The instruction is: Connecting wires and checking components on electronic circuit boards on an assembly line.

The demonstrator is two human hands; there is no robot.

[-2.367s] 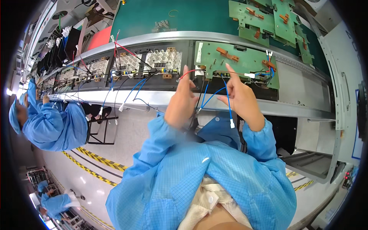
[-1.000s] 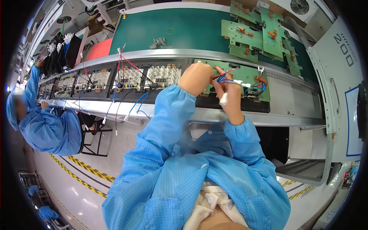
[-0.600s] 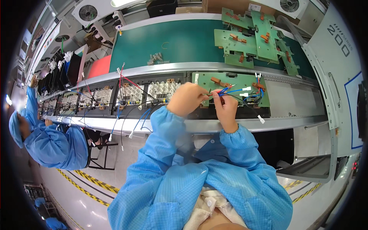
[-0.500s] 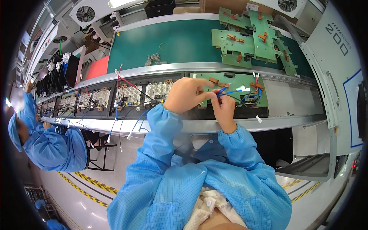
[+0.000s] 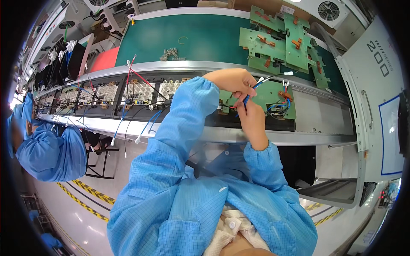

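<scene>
Both hands work over a green circuit board [image 5: 274, 91] lying in a dark tray on the rail. My left hand [image 5: 234, 82] is closed on a bundle of blue and black wires [image 5: 268, 78], whose white-connector ends stick out to the upper right. Just below it, my right hand [image 5: 253, 120] pinches the blue wires [image 5: 246, 100] lower down. Fingers of both hands nearly meet and hide part of the board. At the board's right end, more wires [image 5: 279, 107] in blue, black and red stay bunched.
Beyond the rail is a green mat [image 5: 200, 36] with small metal springs [image 5: 171, 54] and stacked green boards [image 5: 294, 42]. Several wired boards [image 5: 141, 91] line the rail leftward. A co-worker in blue [image 5: 51, 149] sits at left; a large grey machine [image 5: 373, 98] stands at right.
My left hand has moved up and right, now gripping the wires, whose connector ends have swung above the board. My right hand has stayed close below. The whole view has shifted slightly.
</scene>
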